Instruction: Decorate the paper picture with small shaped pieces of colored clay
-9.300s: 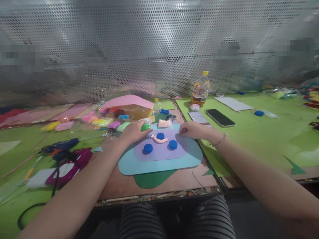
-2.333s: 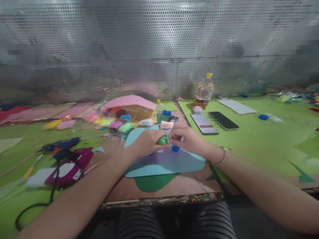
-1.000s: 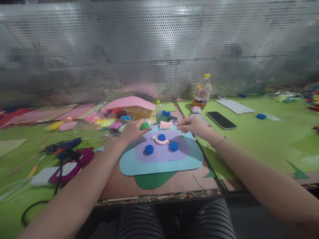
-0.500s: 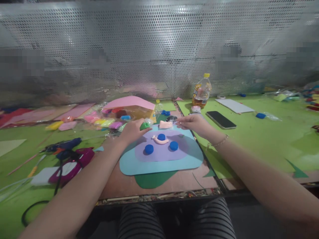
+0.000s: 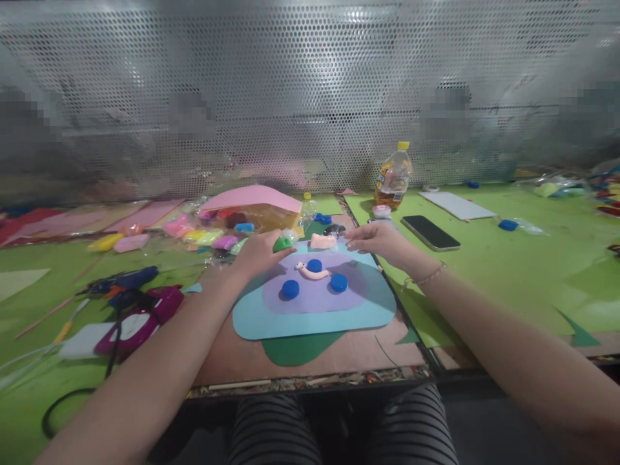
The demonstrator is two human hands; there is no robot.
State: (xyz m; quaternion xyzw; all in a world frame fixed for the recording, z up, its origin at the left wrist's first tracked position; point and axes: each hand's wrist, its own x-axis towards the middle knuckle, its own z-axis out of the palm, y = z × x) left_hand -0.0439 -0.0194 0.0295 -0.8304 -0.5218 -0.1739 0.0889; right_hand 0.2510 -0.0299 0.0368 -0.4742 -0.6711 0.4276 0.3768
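1. Lump of bright green, clay-like material in clear plastic wrap (image 5: 282, 244) sits in the left hand (image 5: 264, 252), above the far left part of a light blue rounded paper sheet (image 5: 310, 328). Thumb and fingers are closed on it; the wrap appears to be left on for clean handling.

2. Right hand (image 5: 380, 242) is at the sheet's far right edge, fingers gathered with tips close together. Whether they pinch anything cannot be told. A wrapped pale peach lump (image 5: 323, 241) lies just beside the fingertips, between the hands.

3. Small green fragment (image 5: 354, 263) lies on a smaller purple paper sheet (image 5: 276, 300), below the right fingers. It matches the held lump in colour.

4. Three round blue discs (image 5: 290, 289) and a curved pale peach strip (image 5: 314, 274) lie on the purple sheet, central and within reach of both hands. The layered paper probably serves as a work surface over the bench (image 5: 363, 355); a dark green paper piece (image 5: 303, 352) protrudes beneath.

5. Labels: the clear plastic bottle with yellow cap (image 5: 393, 181) carries a printed label and a barcode-like patch; no brand is legible. The black smartphone (image 5: 431, 232) shows a dark screen, no readable text.
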